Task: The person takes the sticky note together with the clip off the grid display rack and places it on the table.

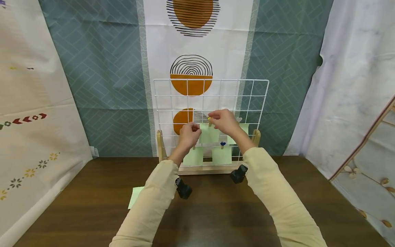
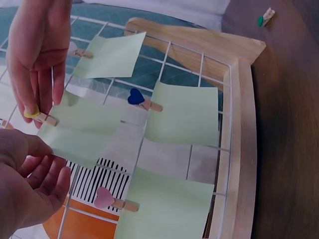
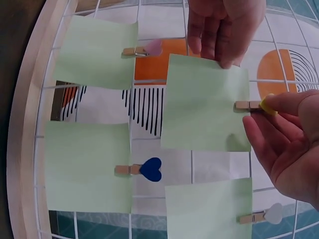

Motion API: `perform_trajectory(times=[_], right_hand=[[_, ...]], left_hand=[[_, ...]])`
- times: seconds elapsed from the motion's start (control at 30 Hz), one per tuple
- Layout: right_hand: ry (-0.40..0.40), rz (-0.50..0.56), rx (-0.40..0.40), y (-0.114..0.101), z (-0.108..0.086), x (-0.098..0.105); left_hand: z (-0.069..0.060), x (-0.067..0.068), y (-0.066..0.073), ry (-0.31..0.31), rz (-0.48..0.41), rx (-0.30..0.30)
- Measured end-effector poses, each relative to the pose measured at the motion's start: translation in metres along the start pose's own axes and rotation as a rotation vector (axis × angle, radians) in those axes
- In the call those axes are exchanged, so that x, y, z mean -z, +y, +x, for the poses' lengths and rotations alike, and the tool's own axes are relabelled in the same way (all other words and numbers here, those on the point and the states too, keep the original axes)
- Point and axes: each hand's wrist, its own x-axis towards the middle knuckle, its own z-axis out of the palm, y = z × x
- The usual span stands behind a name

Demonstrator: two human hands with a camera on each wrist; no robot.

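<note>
My left hand [image 1: 189, 135] pinches the left edge of a pale green paper note [image 1: 208, 133] against the white wire grid [image 1: 211, 80]. My right hand [image 1: 225, 121] pinches a small wooden clothespin [image 3: 247, 105] topped with a yellow heart, at the note's upper edge; the fingers partly hide the heart. Three other green notes hang on the grid. One has a clothespin with a blue heart [image 3: 151, 169], one a pink heart [image 2: 104, 197], and one a whitish heart [image 3: 273, 213].
The grid stands in a wooden base [image 1: 213, 168] on a dark brown table [image 1: 213, 212]. Another green note [image 1: 135, 196] lies on the table beside my left sleeve. A green-topped clothespin [image 2: 266, 18] lies on the table near the stand. Patterned curtains [image 1: 105, 68] surround the table.
</note>
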Motion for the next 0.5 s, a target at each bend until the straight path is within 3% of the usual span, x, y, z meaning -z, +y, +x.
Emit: perform_trajectory(times=[0.5], right_hand=[[0.093,-0.202,-0.011,-0.0026,0.0011,-0.0032]], left_hand=[[-0.0001,-0.0059,-0.0004,0.037,0.040,-0.046]])
